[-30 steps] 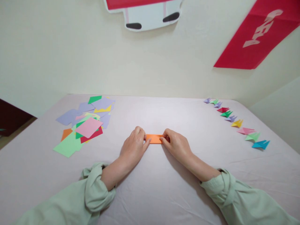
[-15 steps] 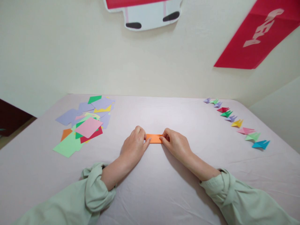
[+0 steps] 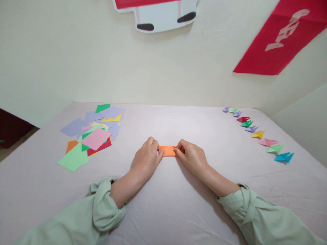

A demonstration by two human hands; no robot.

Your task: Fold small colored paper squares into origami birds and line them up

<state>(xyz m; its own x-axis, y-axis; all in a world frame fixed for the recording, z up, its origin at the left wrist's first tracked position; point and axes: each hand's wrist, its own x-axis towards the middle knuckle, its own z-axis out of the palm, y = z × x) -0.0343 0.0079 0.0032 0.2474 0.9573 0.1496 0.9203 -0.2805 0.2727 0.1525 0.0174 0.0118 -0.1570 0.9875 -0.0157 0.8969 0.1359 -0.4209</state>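
Status: mid-fold on the orange strip (image 3: 167, 150), centre of frame, lying flat on the table (image 3: 163, 211). Left hand (image 3: 145, 159) is curled, fingertips pressed down on the strip's left end. Right hand (image 3: 192, 157) does the same on the right end, thumb and forefinger pinched together on it. Neither hand is open, and nothing else is held. Only the middle of the strip shows between them.

My read: creasing step, a long narrow rectangle being flattened. Any next fold calls for the long edges lined up and one end pinned while the other lifts. The paper looks thin, so it could skew easily on the cloth.

Materials:
- Strip: matte coloured paper with crisp straight edges. Layer count I can't tell.
- Table cover: pale, soft, faintly wrinkled fabric.
- Left of centre: loose pile of flat paper squares (image 3: 94, 136) in lilac, pink, green, yellow and red, overlapping at odd angles.
- Right side: row of small folded pieces (image 3: 255, 131), pointed winged shapes in mixed colours, spaced apart, running diagonally toward the lower right.
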